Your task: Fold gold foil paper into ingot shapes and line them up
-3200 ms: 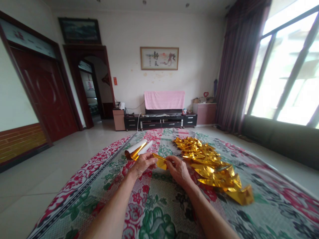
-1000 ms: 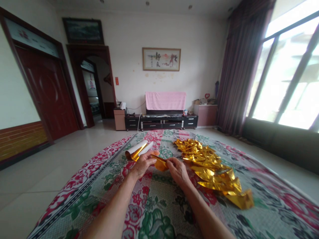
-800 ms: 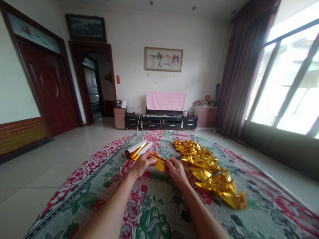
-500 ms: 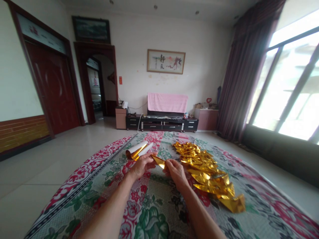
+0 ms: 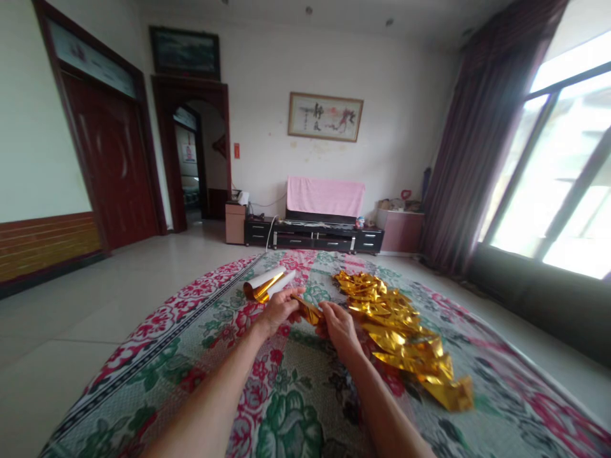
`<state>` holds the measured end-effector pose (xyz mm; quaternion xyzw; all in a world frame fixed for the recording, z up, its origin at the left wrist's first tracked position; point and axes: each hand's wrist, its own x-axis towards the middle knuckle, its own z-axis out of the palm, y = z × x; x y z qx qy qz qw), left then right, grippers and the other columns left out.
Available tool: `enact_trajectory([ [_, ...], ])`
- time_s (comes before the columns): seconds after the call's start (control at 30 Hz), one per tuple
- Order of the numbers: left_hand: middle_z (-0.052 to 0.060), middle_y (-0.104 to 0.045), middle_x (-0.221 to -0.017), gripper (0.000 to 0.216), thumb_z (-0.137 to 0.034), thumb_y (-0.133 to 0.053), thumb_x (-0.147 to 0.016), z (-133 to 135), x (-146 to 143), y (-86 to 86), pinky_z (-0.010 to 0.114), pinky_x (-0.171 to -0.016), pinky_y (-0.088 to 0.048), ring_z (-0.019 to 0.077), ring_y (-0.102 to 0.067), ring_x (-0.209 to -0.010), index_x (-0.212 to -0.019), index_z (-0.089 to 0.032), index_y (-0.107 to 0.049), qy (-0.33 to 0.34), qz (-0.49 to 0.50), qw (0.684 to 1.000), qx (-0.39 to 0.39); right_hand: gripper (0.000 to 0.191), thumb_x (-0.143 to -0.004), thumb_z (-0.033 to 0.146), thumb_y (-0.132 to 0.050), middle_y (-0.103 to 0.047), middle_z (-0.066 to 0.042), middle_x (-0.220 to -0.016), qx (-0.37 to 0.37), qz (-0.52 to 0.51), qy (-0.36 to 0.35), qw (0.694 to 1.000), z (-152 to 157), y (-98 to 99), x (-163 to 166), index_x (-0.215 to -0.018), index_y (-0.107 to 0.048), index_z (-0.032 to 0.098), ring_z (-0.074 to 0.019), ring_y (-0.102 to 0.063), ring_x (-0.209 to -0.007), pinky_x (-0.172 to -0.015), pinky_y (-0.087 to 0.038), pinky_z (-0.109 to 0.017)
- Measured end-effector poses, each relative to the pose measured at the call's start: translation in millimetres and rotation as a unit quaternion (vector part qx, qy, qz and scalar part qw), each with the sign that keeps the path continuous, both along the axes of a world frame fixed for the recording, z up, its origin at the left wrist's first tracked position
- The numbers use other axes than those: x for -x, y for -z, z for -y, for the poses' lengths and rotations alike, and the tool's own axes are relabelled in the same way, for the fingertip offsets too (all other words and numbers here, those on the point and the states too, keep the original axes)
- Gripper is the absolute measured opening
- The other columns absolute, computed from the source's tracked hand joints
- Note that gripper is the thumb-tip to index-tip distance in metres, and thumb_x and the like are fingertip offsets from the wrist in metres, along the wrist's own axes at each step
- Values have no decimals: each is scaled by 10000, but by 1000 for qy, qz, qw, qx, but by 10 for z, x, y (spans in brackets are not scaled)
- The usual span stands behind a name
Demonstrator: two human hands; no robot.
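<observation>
A small piece of gold foil paper point(image 5: 309, 311) is pinched between both hands above a flowered cloth point(image 5: 296, 394). My left hand point(image 5: 281, 310) grips its left end with closed fingers. My right hand point(image 5: 338, 326) grips the right end, fingers curled. A long heap of folded gold foil pieces point(image 5: 403, 331) stretches along the cloth just right of my right hand. A roll of gold foil sheets with white backing point(image 5: 268, 284) lies just beyond my left hand.
The cloth covers a low surface over a tiled floor point(image 5: 71, 331). A dark TV cabinet with a pink cover point(image 5: 325, 219) stands at the far wall. Dark red doors point(image 5: 114, 172) are on the left. A window and curtain point(image 5: 482, 146) are on the right.
Both hands have stayed on the gold foil piece, working it between the fingers. The piece looks narrower and more folded. The camera has tilted and shifted slightly.
</observation>
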<state>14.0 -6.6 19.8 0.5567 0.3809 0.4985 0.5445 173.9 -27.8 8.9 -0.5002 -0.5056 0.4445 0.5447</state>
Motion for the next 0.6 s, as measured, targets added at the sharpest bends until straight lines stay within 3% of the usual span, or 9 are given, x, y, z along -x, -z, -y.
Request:
enact_trajectory([
  [0.2,31,-669,-658,551,-177,-499,-693,21,34,16,167,-475,-399,100,-599,-508,-1241,-138,-456,38,14,999,14,527,-712,590,-489,-487,47,-383,-9,-29,15,999,44,-56,-13,-932,-609,126,-111,-446,-348,-373,-354,-210],
  [0.4,80,-690,-824,507,-239,-549,-703,-2,21,40,164,-482,-418,115,-634,-576,-1201,-161,-501,44,39,998,26,696,-699,696,-432,-544,-4,-417,-14,-44,22,999,49,-145,-61,-1013,-599,98,-134,-504,-398,-429,-389,-229],
  [0.6,78,-695,-829,523,-249,-551,-706,-3,26,43,167,-462,-418,120,-637,-555,-1219,-176,-482,24,44,998,47,614,-613,575,-626,-606,-18,-572,-90,0,55,994,17,-118,-62,-1015,-592,112,-124,-522,-473,-456,-405,-226],
])
